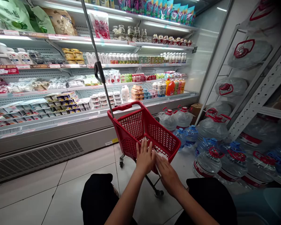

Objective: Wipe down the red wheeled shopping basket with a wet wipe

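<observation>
A red plastic shopping basket cart (131, 148) on a wheeled metal frame stands in front of me. Over its near rim my left hand (145, 158) reaches with straight, slightly spread fingers. My right hand (167, 176) lies beside it, fingers stretched out flat and close together, at the cart's near edge. Something thin and white (162, 154) shows by the right fingertips; its kind is unclear, and the hand partly hides it. I see nothing gripped in either hand. A tall metal pole (90, 29) with a black clip rises from the cart's left rear corner.
Behind the cart runs an open chiller (61, 125) stocked with yogurt cups, bottles and bags. Large water jugs (208, 161) stand on the floor to the right, beside a white perforated rack (255, 100). My knees (98, 197) flank the cart's near side on the tiled floor.
</observation>
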A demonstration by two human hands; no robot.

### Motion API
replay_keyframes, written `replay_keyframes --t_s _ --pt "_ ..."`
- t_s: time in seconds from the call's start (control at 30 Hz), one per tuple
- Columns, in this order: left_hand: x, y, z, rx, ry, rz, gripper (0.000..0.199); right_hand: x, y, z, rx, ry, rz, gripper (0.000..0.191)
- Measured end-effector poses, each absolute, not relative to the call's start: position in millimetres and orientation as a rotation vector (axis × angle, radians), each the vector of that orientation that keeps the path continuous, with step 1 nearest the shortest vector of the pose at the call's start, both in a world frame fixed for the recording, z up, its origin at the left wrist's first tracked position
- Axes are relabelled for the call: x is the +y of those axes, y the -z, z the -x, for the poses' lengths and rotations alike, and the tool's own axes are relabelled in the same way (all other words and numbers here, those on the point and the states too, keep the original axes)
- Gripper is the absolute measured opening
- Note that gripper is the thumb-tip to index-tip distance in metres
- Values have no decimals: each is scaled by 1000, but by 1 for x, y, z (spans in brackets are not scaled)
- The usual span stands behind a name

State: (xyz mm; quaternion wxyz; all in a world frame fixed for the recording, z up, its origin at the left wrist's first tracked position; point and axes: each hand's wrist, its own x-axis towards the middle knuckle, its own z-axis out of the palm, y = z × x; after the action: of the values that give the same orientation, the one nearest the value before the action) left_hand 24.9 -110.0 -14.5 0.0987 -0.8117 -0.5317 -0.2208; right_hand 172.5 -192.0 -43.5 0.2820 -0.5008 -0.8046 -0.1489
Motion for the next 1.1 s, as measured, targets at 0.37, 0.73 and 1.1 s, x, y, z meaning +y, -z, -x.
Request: replay_keyframes --t_s 0.37,0.73,1.1 --pt "-125 13 26 -1627 715 2285 60 -189 49 -244 -2171 422 1493 102" --pt "-143 27 -18 -1407 646 2417 61 -188 47 -185 -2246 350 1275 95" --pt "-134 13 27 -1507 654 2341 68 -189 35 -234 -2236 298 1335 75"
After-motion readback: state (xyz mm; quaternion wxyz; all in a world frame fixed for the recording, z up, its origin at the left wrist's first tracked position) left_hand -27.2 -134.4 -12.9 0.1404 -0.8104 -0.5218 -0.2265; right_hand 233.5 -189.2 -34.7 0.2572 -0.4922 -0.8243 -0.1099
